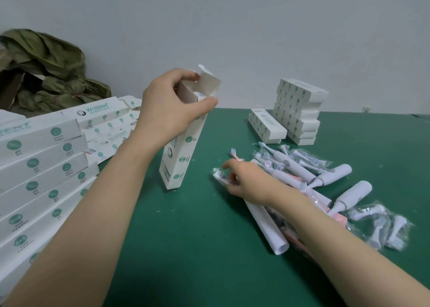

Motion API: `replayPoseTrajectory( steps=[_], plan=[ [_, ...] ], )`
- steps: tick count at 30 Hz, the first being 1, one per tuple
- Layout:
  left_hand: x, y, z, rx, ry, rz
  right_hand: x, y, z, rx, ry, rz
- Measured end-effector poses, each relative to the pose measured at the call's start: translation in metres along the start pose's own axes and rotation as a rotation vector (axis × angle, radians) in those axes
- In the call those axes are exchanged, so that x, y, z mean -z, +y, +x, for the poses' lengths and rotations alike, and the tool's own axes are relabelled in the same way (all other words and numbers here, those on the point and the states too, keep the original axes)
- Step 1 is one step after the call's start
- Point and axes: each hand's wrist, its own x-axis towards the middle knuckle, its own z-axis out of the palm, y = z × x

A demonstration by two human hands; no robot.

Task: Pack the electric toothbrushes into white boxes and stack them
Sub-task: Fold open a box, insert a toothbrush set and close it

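Observation:
A tall white box [180, 157] with green dots stands upright on the green table [186, 237], its top flap open. My left hand [169, 106] grips the box near its open top, where something white shows inside. My right hand [246, 181] reaches into a pile of white and pink electric toothbrushes [325, 178], its fingers curled round a small plastic-wrapped brush head [220, 177] at the pile's left end. A stack of packed white boxes [297, 111] stands at the back right, with a lower box [266, 125] beside it.
Flat and folded white boxes [41, 167] are piled along the left side. Bagged brush heads [381, 225] lie at the right. A rolled white paper tube [267, 227] lies under my right forearm. Green crumpled fabric [46, 69] sits at the back left against the wall.

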Motion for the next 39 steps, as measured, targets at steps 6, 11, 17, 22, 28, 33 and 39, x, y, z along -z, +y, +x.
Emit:
replayPoseTrajectory(
  steps=[6, 11, 17, 22, 28, 33, 39],
  plan=[
    [-0.004, -0.008, -0.001, -0.017, -0.066, 0.104, 0.066, 0.007, 0.004, -0.056, 0.081, 0.869],
    [-0.018, -0.011, -0.003, -0.005, -0.104, 0.149, 0.096, -0.018, 0.005, 0.107, 0.219, 1.633],
    [-0.029, -0.007, -0.005, -0.050, -0.142, 0.130, 0.088, -0.042, 0.013, -0.001, 0.621, 1.287],
    [-0.039, 0.003, -0.013, -0.106, -0.163, 0.068, 0.088, -0.037, 0.010, -0.093, 0.791, 0.904],
    [-0.048, 0.002, -0.017, -0.090, -0.139, 0.070, 0.088, -0.027, 0.003, -0.090, 0.691, 0.964],
    [-0.051, 0.001, -0.020, -0.063, -0.165, 0.022, 0.086, -0.023, 0.005, -0.114, 0.720, 0.803],
    [-0.044, 0.000, -0.015, -0.046, -0.168, 0.013, 0.083, -0.032, 0.004, -0.068, 0.636, 0.732]
  ],
)
